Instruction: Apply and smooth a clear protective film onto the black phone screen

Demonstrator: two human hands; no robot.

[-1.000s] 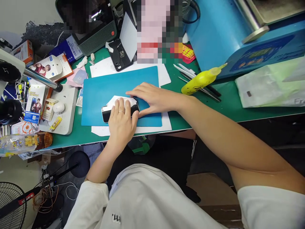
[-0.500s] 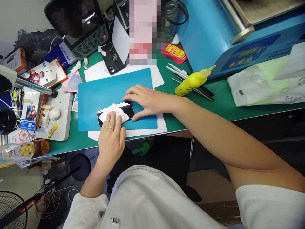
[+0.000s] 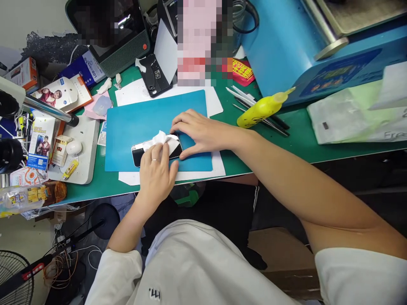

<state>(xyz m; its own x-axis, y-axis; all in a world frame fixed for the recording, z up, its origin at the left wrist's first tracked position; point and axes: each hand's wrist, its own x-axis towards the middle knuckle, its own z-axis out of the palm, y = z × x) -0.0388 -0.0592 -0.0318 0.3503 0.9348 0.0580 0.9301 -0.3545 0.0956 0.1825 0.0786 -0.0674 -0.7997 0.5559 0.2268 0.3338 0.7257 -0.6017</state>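
Note:
A black phone lies face up on a blue mat near the desk's front edge. A white wipe rests on its screen. My left hand presses flat on the wipe, fingers stretched over the phone, a ring on one finger. My right hand reaches in from the right and holds the phone's right end between thumb and fingers, pinning it to the mat.
White paper sheets lie under the mat on the green desk. A yellow squeeze bottle and thin tools sit to the right, before a blue machine. A second black phone is behind. Boxes and a white tray crowd the left.
My left hand has slid the wipe to the right along the screen and bunched it up. My right hand kept its hold on the phone's right end.

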